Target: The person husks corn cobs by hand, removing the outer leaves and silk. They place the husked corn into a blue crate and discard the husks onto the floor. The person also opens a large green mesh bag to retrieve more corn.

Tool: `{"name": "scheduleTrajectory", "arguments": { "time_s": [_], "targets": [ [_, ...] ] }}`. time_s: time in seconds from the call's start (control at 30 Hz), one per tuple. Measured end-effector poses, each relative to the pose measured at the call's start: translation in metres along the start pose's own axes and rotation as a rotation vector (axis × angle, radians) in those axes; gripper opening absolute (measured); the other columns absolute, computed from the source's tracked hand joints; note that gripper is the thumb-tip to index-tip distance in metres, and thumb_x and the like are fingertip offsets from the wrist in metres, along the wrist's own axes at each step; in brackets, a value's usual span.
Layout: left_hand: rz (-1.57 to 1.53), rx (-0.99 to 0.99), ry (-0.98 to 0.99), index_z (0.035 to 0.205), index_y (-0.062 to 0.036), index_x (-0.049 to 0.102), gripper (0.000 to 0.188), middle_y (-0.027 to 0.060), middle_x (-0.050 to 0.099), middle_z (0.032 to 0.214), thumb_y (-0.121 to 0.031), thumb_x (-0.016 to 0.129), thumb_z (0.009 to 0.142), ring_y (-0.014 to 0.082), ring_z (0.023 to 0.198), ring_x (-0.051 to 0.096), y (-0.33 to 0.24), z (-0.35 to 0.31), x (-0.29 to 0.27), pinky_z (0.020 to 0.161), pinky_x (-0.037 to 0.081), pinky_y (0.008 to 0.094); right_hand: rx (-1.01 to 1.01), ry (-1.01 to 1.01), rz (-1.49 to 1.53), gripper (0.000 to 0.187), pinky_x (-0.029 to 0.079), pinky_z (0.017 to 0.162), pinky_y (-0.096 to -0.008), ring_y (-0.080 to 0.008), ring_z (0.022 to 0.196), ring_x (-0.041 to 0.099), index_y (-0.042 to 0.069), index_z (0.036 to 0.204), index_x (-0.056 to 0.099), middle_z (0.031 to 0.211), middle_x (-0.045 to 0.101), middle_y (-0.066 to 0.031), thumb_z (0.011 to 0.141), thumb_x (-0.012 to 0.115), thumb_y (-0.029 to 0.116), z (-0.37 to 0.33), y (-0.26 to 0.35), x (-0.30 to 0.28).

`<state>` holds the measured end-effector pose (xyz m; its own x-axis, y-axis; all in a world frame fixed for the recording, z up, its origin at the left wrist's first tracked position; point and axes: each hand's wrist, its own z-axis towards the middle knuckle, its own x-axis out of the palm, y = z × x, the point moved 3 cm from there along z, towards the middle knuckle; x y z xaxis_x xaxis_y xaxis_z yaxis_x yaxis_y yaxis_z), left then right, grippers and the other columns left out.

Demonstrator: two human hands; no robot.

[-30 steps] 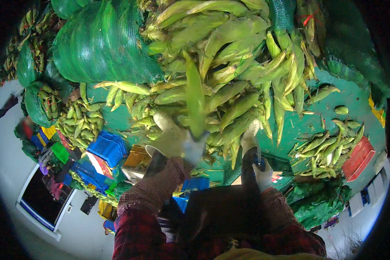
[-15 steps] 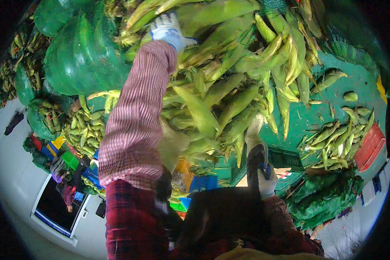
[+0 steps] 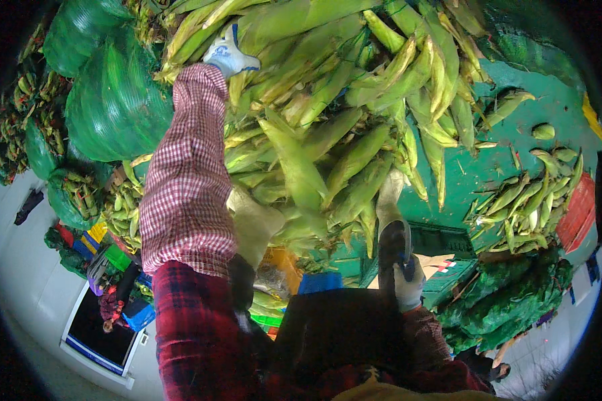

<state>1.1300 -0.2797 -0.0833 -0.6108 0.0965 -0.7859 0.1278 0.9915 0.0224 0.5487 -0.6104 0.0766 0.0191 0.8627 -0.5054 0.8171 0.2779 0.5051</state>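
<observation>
My left hand (image 3: 227,55), in a white and blue glove, reaches over the left side of a large heap of green corn ears (image 3: 308,160). Its thumb points right, apart from the one finger that shows; the other fingers are hidden among the husks. Close to my body, my right hand (image 3: 409,284), gloved in white, is closed around a dark-handled tool (image 3: 408,266). A thin, curved metal piece rises from that handle, partly lost against my dark trouser leg. My legs stand against the near side of the heap.
Green mesh sacks of corn (image 3: 117,100) are at the left. On the green floor (image 3: 481,180) to the right lies a smaller corn pile (image 3: 532,200) beside a red crate (image 3: 577,214). A dark green crate (image 3: 435,237) stands near my right hand. Another person (image 3: 110,304) is at the far left.
My left hand has moved left over the heap, and its fingers, stretched out before, now mostly disappear among the husks. My right hand stays low, still gripping the tool. The view has shifted slightly.
</observation>
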Motion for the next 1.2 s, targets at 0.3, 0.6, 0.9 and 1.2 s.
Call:
{"name": "scheduleTrajectory", "arguments": {
  "time_s": [0.3,0.6,0.9,1.2],
  "targets": [
    [-0.581,0.027,-0.077,0.151,0.0083,0.018,0.122,0.0329,0.047,0.139,-0.035,0.085,0.059,0.0391,0.128,0.050,-0.006,-0.126,0.041,0.108,0.042,0.0372,-0.051,-0.033,-0.038,0.034,0.051,0.074,-0.0345,-0.0228,0.080,0.064,0.001,0.112,0.061,0.089,0.066,-0.0118,0.081,0.075,0.009,-0.006,-0.016,-0.004],
    [-1.177,-0.227,-0.044,0.148,-0.0005,0.025,0.098,0.0167,0.061,0.125,-0.011,0.083,0.069,0.0253,0.113,0.061,-0.072,-0.360,0.149,0.095,0.051,0.0371,0.062,0.064,0.078,0.040,0.052,0.079,-0.0355,-0.0283,0.087,0.066,-0.002,0.116,0.061,0.095,0.067,-0.0171,0.082,0.076,0.013,-0.003,-0.003,-0.003],
    [-0.646,-0.702,-0.149,0.152,0.0049,0.019,0.114,0.0267,0.048,0.139,-0.018,0.089,0.066,0.0374,0.124,0.052,-0.049,-0.450,0.231,0.105,0.044,0.0437,0.070,0.078,0.099,0.035,0.051,0.077,-0.0308,-0.0164,0.084,0.063,-0.001,0.117,0.061,0.089,0.068,-0.0113,0.086,0.073,0.012,0.005,-0.001,0.000],
    [-0.062,-0.005,-0.468,0.154,0.0013,0.013,0.140,0.0308,0.034,0.149,-0.060,0.089,0.054,0.0475,0.134,0.040,-0.106,-0.101,0.035,0.112,0.033,0.0548,0.024,0.024,0.021,0.026,0.050,0.077,-0.0306,-0.0144,0.083,0.061,0.000,0.108,0.062,0.087,0.065,-0.0068,0.085,0.072,0.007,-0.001,-0.014,-0.003]
  ]
}}
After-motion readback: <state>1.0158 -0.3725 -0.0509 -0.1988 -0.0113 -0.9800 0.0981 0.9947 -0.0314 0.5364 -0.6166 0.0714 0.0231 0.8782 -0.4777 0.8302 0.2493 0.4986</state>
